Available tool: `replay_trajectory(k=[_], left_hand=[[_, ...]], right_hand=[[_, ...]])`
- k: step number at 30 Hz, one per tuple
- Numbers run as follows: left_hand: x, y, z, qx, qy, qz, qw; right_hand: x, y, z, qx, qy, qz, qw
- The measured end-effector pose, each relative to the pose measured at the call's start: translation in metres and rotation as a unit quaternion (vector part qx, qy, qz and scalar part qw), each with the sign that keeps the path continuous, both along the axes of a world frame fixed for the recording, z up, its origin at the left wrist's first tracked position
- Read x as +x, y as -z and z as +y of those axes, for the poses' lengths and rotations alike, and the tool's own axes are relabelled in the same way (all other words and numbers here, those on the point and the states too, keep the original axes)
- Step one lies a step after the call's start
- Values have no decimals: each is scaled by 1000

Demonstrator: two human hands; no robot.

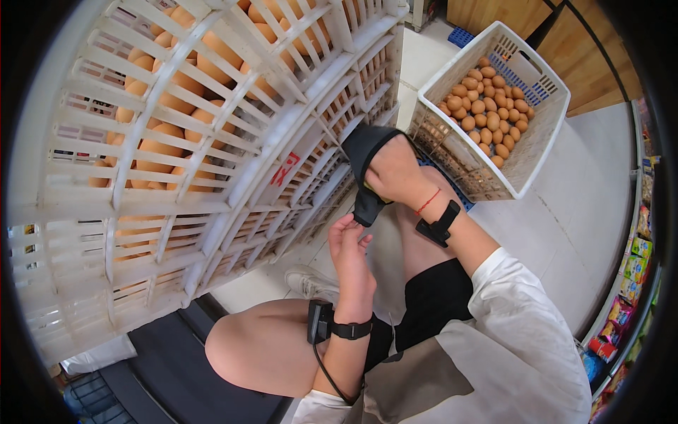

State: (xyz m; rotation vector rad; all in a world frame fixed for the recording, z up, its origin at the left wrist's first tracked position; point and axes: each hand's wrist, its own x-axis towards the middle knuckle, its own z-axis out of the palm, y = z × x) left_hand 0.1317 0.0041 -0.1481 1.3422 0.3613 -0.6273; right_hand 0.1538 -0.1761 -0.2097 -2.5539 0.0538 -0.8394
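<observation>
A dark, smooth, curved black piece point(361, 147) with a narrow tail hangs beside the white crate on the left; its exact kind I cannot make out. My right hand point(393, 167) is wrapped round its upper part, the fingertips hidden behind it. Just below, my left hand point(349, 244) pinches the lower tail between thumb and fingers. Both wrists carry black straps with small devices, and a red string circles my right wrist. Close to the black piece rises the white slatted crate point(244, 201), with many brown eggs point(168, 145) showing through its gaps.
Beyond my right hand, an open white crate point(519, 185) holds brown eggs point(487, 106) and rests on a blue base. Packaged goods point(621, 311) line a shelf at the right. A wooden panel point(579, 60) stands behind. My bent knee point(247, 346) is below the left crate.
</observation>
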Motion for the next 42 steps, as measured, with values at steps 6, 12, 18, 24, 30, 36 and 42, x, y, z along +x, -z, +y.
replay_trajectory(k=[6, 12, 18, 24, 30, 36, 42], left_hand=[[3, 2, -3, -3, 7, 11, 1000], [3, 8, -7, -3, 17, 15, 1000], [4, 7, -8, -8, 4, 21, 1000], [1, 2, -12, 0, 13, 15, 1000], [-10, -1, -23, -8, 21, 0, 1000], [-12, 3, -19, 11, 19, 11, 1000], [-16, -1, -24, 17, 31, -6, 999]], right_hand=[[-5, 9, -15, -34, -3, 4, 999], [5, 6, 13, -44, -45, 29, 998], [-4, 0, -26, -81, 20, 35, 996], [-1, 6, 4, -30, -42, -10, 999], [-8, 3, -6, -38, -6, 22, 999], [-9, 4, -15, 3, 23, -11, 1000], [-9, 1, 8, 63, -61, -11, 996]])
